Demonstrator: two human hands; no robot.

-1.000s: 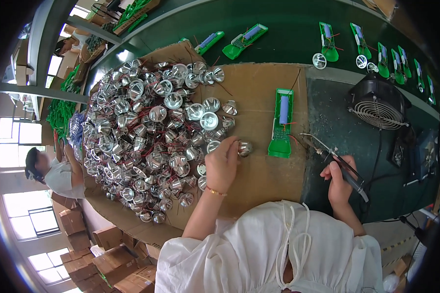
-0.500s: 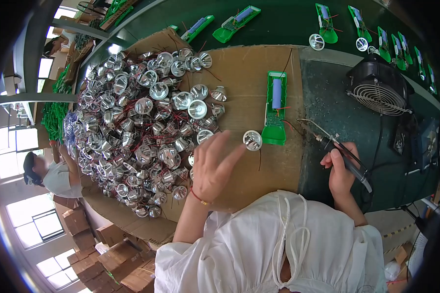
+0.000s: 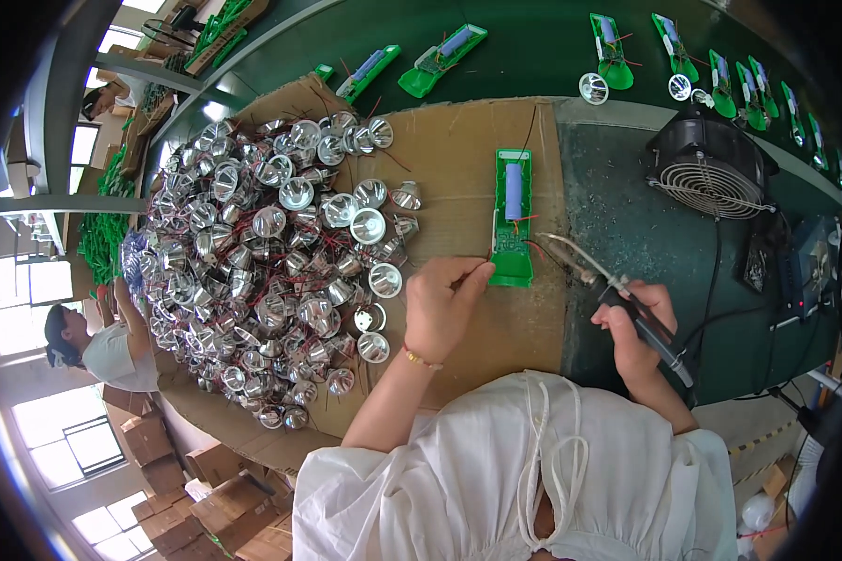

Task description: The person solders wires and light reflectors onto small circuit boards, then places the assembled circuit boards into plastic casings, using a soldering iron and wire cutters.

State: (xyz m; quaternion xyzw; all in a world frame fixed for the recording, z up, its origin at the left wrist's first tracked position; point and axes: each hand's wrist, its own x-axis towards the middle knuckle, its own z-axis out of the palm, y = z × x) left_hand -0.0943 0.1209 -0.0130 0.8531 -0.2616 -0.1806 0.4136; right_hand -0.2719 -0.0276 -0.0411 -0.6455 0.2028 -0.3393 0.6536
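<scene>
Tabletop (image 3: 524, 70), dark green, bearing all that follows. Cardboard sheet (image 3: 449, 201), brown, covering the tabletop's left part up to its near edge. Heap of silver reflectors (image 3: 281, 262) with red and dark wires, filling the cardboard's left side. Fan (image 3: 711, 173), black, with a round wire grille, toward the tabletop's right edge. Further green casings (image 3: 614, 73), set out along the tabletop's far edge, some with reflectors beside them. Soldering iron (image 3: 660, 348), black-handled, gripped in the right hand (image 3: 634, 351), fingers curled round the handle; its metal tip hangs over the cardboard's right edge, near the main casing. Green casing (image 3: 512, 269), lying lengthwise just inside that edge. Left hand (image 3: 444, 309), beside the casing's near left corner, thumb and forefinger drawn together; whether anything is pinched between them, I cannot tell. Battery (image 3: 514, 192), blue-violet, in the casing. Circuit board (image 3: 509, 243), green, nearer the casing's near end.
</scene>
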